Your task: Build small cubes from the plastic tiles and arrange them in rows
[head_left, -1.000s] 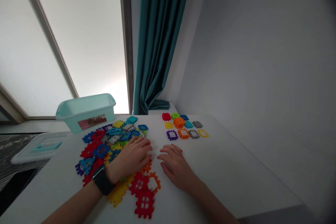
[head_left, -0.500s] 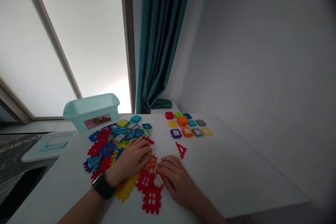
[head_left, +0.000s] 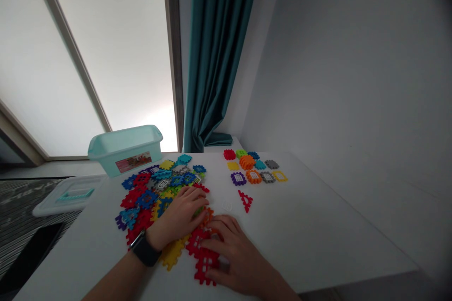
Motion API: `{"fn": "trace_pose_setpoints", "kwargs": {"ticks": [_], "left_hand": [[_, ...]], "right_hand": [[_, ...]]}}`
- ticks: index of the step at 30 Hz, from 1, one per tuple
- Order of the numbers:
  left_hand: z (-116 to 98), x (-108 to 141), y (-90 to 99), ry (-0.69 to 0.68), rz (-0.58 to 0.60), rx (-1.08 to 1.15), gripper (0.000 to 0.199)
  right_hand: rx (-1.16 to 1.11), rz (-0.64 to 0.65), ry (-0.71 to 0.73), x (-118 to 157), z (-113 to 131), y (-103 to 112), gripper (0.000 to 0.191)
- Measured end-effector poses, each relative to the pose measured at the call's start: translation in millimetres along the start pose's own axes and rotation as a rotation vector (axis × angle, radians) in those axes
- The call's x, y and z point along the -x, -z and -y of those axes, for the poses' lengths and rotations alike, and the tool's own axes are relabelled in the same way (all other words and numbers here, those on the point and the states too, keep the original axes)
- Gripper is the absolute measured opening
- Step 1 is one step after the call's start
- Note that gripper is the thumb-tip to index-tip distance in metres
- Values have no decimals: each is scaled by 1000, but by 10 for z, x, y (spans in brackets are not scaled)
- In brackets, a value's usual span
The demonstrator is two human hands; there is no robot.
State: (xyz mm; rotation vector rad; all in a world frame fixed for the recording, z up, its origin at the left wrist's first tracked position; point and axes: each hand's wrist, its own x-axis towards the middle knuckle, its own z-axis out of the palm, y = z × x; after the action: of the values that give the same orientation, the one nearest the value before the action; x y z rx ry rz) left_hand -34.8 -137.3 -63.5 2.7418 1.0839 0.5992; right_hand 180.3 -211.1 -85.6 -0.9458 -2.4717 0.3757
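Red window pieces [head_left: 204, 269] lie partly beneath the right grip [head_left: 235, 255], its thumb and fingers spread wide over them. The left grip [head_left: 181, 216] curls over the right side of a heap of toothed pieces [head_left: 146, 199]; whether it holds one cannot be told. A red triangle [head_left: 246, 201] lies apart, beyond the right grip. The white bench [head_left: 303, 230] carries a pale green tub [head_left: 106, 163] near its far edge, with a teal curtain [head_left: 219, 66] behind.

Left hand [head_left: 181, 216] palm-down; right hand [head_left: 242, 258] just beside, fingers [head_left: 217, 246] apparently spread.
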Motion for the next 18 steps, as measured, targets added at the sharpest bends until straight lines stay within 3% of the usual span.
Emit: {"fn": "trace_pose_setpoints", "kwargs": {"ticks": [7, 14, 18], "left_hand": [[3, -3, -1, 10, -16, -5, 20], [23, 5, -1, -1, 13, 10, 18], [32, 21, -11, -20, 40, 35, 34]], "right_hand": [[72, -72, -162, -47, -203, -54, 32], [83, -94, -125, -156, -432, -27, 31], [93, -121, -133, -153, -480, -78, 34]]}}
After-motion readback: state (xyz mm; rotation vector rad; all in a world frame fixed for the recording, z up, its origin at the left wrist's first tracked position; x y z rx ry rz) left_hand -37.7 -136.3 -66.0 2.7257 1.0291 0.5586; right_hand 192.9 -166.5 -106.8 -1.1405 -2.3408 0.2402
